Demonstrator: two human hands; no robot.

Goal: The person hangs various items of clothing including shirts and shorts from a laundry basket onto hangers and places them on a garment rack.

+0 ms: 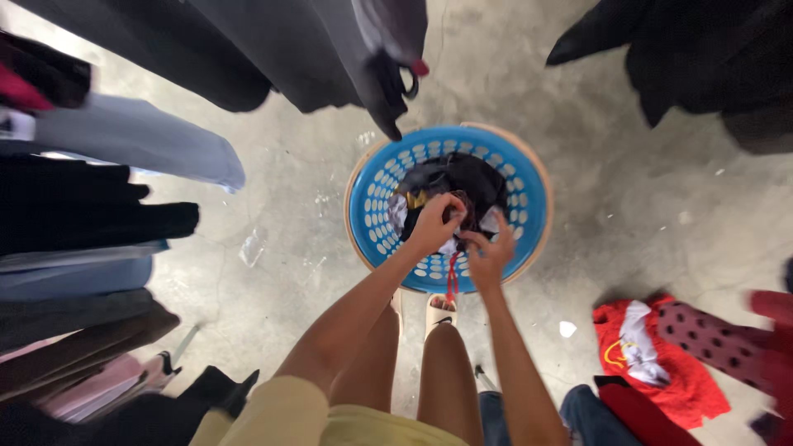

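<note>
Both hands down in the blue laundry basket (376, 216), which sits on the concrete floor (628, 206) just ahead of the feet. Left hand (436, 221): grip closed on the dark clothes (462, 183) piled in the basket. Right hand (489, 254): fingers pinched on the same pile at its near edge, a red strap (452, 277) hanging below. Hung garments (91, 206) at left, red clothing (661, 351) on the floor at right.
</note>
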